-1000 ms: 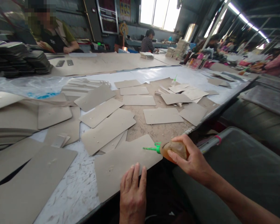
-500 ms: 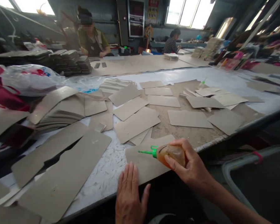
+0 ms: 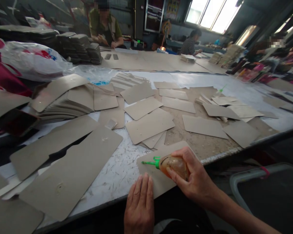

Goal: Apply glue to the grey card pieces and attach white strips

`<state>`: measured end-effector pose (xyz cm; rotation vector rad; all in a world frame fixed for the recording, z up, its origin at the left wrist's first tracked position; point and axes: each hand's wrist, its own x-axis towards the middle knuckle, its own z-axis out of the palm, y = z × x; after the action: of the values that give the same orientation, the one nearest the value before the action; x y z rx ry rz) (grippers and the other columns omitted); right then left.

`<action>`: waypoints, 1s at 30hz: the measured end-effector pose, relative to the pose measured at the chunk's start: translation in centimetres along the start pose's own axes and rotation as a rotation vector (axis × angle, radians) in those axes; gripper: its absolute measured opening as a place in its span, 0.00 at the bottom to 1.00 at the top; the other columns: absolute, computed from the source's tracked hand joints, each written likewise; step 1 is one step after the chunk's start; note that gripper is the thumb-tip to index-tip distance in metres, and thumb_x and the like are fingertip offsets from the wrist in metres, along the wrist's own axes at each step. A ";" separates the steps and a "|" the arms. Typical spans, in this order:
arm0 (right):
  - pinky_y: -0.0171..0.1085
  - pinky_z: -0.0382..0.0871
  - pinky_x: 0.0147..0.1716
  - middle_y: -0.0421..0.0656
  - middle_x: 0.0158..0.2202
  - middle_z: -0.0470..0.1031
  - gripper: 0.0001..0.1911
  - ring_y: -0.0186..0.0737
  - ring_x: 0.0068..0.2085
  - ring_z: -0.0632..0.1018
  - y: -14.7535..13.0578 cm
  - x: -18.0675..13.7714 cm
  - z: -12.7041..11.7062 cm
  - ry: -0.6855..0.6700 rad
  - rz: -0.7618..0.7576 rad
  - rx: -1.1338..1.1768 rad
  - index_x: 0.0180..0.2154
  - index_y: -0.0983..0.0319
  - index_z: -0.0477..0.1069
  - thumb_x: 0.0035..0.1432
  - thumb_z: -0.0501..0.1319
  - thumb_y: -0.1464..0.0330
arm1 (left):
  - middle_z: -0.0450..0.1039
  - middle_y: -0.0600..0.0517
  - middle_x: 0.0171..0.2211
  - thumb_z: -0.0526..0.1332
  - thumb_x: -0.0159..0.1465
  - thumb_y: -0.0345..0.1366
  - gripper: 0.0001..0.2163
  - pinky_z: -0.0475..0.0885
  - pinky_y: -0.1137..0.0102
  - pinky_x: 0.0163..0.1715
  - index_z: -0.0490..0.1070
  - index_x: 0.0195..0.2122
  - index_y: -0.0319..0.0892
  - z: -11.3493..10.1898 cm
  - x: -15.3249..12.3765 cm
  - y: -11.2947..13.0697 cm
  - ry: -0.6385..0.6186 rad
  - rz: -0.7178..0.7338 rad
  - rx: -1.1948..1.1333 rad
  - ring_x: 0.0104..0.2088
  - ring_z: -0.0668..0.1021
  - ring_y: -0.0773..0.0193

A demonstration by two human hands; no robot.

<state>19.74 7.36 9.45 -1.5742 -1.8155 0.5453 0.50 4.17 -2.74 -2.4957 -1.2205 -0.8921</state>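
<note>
My right hand (image 3: 192, 177) is wrapped round a glue bottle (image 3: 174, 166) holding amber liquid. Its green nozzle (image 3: 150, 162) points left, with the tip over the left part of a grey-beige cardboard piece (image 3: 158, 183) at the table's front edge. Flat at that piece's lower left edge lies my left hand (image 3: 139, 201), fingers stretched out and holding nothing. Just beyond are more cardboard pieces (image 3: 150, 126), some overlapping. A long notched cardboard piece (image 3: 75, 172) lies to the left of my left hand.
A fanned stack of cardboard (image 3: 65, 100) and a plastic bag (image 3: 34, 61) stand at the left. Another green-tipped bottle (image 3: 219, 92) is at the far right. A clear plastic bin (image 3: 266, 191) sits below the table edge. Two people (image 3: 106, 29) work across the table.
The nozzle tip has come slightly left and down relative to the cardboard piece. My left hand still lies flat at its edge. The whole view has shifted and tilted a little.
</note>
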 end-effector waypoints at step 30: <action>0.42 0.66 0.38 0.43 0.38 0.63 0.12 0.43 0.39 0.69 1.2 0.0 -3.3 0.015 0.000 -0.161 0.42 0.58 0.62 0.56 0.58 0.75 | 0.75 0.40 0.52 0.56 0.61 0.21 0.18 0.56 0.61 0.63 0.71 0.53 0.29 0.4 0.2 -0.1 0.065 -0.040 -0.104 0.58 0.70 0.54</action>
<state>22.98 7.23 10.91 -1.6795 -1.8875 0.3939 0.68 4.56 -2.98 -2.5080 -1.2372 -1.0640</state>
